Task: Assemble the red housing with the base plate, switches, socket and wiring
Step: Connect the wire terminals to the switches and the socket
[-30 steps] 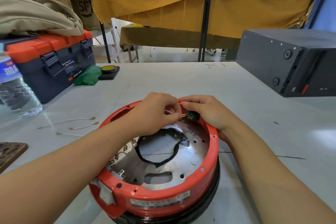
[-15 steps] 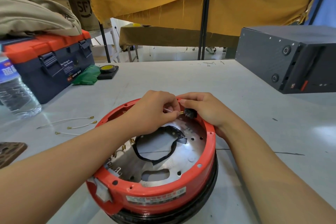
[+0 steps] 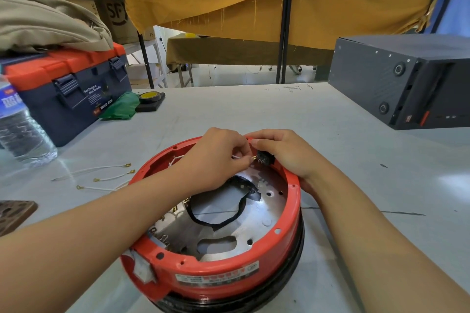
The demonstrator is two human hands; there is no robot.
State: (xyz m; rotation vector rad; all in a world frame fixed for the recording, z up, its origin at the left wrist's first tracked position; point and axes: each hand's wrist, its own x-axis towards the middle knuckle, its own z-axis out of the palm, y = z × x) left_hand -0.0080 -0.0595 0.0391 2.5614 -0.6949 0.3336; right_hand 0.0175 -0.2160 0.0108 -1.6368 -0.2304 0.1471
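Left hand [image 3: 213, 157] still pinched on white wire [image 3: 236, 157], terminal held at black switch [image 3: 264, 157]; switch still gripped by right hand [image 3: 284, 151] at red housing [image 3: 292, 201] rim; little changed.

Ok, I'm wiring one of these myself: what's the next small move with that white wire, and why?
Probably push the brass terminal onto a pin of the black switch. The left hand pinches the white wire with its terminal right at the switch, which the right hand braces at the red housing rim.
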